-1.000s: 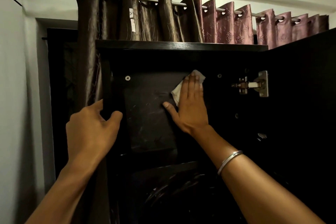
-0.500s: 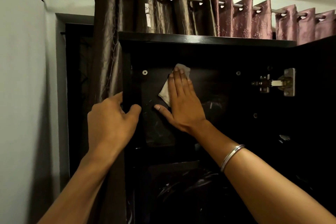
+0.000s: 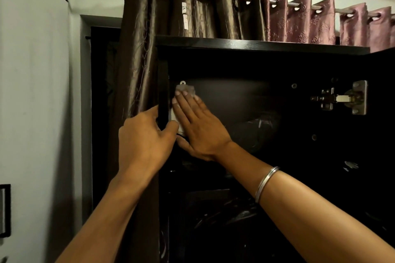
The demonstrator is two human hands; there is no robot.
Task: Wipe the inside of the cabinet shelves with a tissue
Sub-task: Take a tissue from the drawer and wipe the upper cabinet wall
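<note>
Tissue (image 3: 179, 113) sits flat on the cabinet's (image 3: 256, 46) back panel (image 3: 235, 100), top-left corner of the upper compartment, just under a screw (image 3: 182, 82) and hard against the left side wall (image 3: 163, 87). Right hand (image 3: 199, 128) is spread flat over it, fingers straight, palm pressing the sheet to the panel; no curl round it, so pressure alone keeps it up and gives full contact for the swipe. White edges poke out above the fingertips and beside the thumb. Left hand (image 3: 145, 143) has its grip on the front edge of the side wall, thumb inside, fingers curled round the outside next to the curtain (image 3: 136, 53); looks like a brace for reaching high, maybe also steadying the carcass. Door (image 3: 382, 134) is swung open on the right, hinge (image 3: 339, 98) exposed. Dark bagged stuff lower down, too dim to identify. My read: corner pass of the back panel, shelves below not yet wiped.
</note>
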